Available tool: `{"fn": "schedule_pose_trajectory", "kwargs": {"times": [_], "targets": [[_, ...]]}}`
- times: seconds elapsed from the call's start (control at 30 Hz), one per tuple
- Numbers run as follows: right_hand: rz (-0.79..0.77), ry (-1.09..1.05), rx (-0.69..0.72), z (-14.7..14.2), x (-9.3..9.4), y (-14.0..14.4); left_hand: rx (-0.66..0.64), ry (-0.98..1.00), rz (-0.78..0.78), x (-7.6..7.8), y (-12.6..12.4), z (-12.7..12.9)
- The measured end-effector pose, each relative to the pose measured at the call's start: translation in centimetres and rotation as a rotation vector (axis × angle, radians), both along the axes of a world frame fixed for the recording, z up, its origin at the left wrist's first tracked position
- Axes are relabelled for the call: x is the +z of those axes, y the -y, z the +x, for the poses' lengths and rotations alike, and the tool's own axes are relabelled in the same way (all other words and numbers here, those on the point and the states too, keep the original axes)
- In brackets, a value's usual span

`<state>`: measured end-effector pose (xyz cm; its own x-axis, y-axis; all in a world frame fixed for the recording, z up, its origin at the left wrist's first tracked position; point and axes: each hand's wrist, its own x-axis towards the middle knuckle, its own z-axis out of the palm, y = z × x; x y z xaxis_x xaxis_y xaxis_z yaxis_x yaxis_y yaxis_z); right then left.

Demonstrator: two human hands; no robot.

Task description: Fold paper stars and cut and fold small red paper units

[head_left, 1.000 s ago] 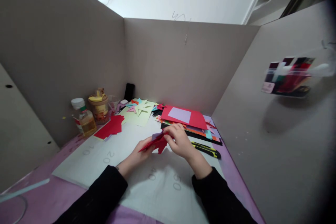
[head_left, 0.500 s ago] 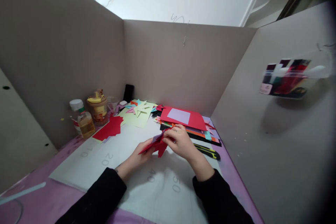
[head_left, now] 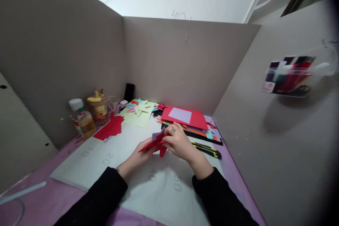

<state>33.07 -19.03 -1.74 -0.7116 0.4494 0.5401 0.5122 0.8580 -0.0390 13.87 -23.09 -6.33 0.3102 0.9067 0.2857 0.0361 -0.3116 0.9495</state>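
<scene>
A piece of folded red and purple paper (head_left: 155,144) is held between my hands above the white sheet (head_left: 132,169). My left hand (head_left: 141,152) grips its lower left part, fingers closed beneath it. On the right side my right hand (head_left: 178,142) pinches the upper edge between thumb and fingers, covering part of it. A pointed red flap hangs below between the hands. Just right of my right hand lies a black and yellow utility knife (head_left: 208,150). Red paper pieces (head_left: 109,129) lie to the left.
Folded paper stars (head_left: 143,107) rest on pale green paper at the back. A stack of coloured paper with a red sheet (head_left: 198,120) on top lies at back right. A bottle (head_left: 86,123), a lidded cup (head_left: 97,109) and a phone (head_left: 129,92) stand left. Grey panels enclose the table.
My right hand has turned and shifted slightly left along the paper's upper edge. More of the purple side shows now. My left hand keeps its hold in nearly the same place.
</scene>
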Motion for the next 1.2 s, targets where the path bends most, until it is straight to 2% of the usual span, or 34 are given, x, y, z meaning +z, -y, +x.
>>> {"fn": "schedule_pose_trajectory", "kwargs": {"times": [0.23, 0.4, 0.53, 0.73, 0.87, 1.0, 1.2], "targets": [[-0.007, -0.126, 0.015, -0.4, 0.0, 0.4, 0.041, -0.024, 0.056, -1.3, -0.5, -0.5], [0.090, -0.165, -0.030, -1.0, -0.2, 0.6, 0.053, -0.041, 0.079, -0.8, -0.3, -0.2], [0.144, -0.095, -0.009, -1.2, -0.6, 0.4, 0.071, -0.071, 0.094, -0.2, -0.1, 0.1], [0.202, -0.085, -0.053, -1.1, -1.1, -0.1, 0.066, -0.074, 0.074, -0.3, -0.2, 0.2], [0.189, -0.110, -0.044, -1.5, -1.4, 0.1, 0.057, -0.073, 0.081, -0.4, -0.2, 0.1], [0.166, -0.087, -0.095, -2.1, -1.6, 0.5, 0.063, -0.085, 0.095, -0.5, -0.2, 0.3], [0.100, -0.212, -0.108, -1.5, -1.2, 0.2, 0.099, -0.038, 0.058, -0.8, -0.6, -0.2]]}}
